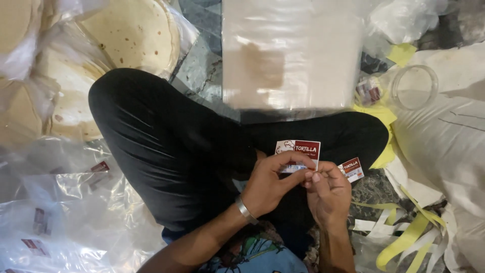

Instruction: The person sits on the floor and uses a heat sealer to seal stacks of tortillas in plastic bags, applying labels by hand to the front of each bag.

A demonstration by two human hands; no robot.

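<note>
both hands, left hand (pixel 268 184) and right hand (pixel 328 194), pinch together on the red-and-white sticker label (pixel 299 151) above the lap, and it looks likely to curl and stick to fingers or tear while being peeled.

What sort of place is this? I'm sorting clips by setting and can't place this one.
Probably a small flatbread packing spot on a floor: stacks of round pale flatbreads in clear plastic bags, a pile of empty clear plastic bags, and the left hand and right hand peeling a red-and-white sticker label.
</note>
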